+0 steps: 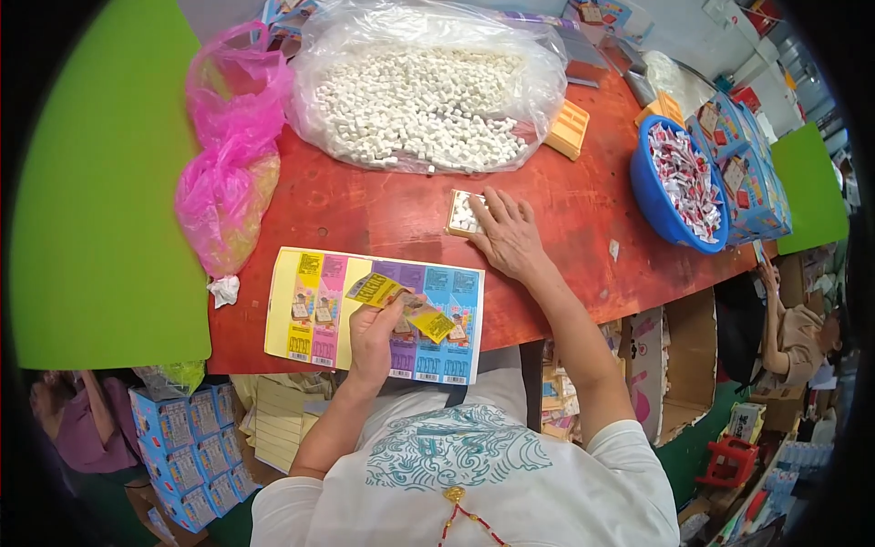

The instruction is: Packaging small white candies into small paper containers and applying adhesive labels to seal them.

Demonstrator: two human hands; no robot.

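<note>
My left hand (372,342) pinches a yellow printed sticker strip (428,319), which hangs slanted and slightly curled above a label sheet (284,301). That sheet has yellow, pink, purple and blue printed strips and lies at the table's near edge, with a bare pale yellow stretch among them. Farther off, my right hand (512,237) lies palm down with its fingers spread. Its thumb and index finger touch the right side of a small shallow box (462,219) of white cubes. The hand covers part of that box.
A big clear bag of white cubes (410,100) lies at the back of the red table (365,210). Beside it are a pink plastic bag (228,164) and an orange tray (568,129). Right stands a blue basin (645,196) of small packets near blue boxes (752,182). Another person's hand (768,273) shows far right.
</note>
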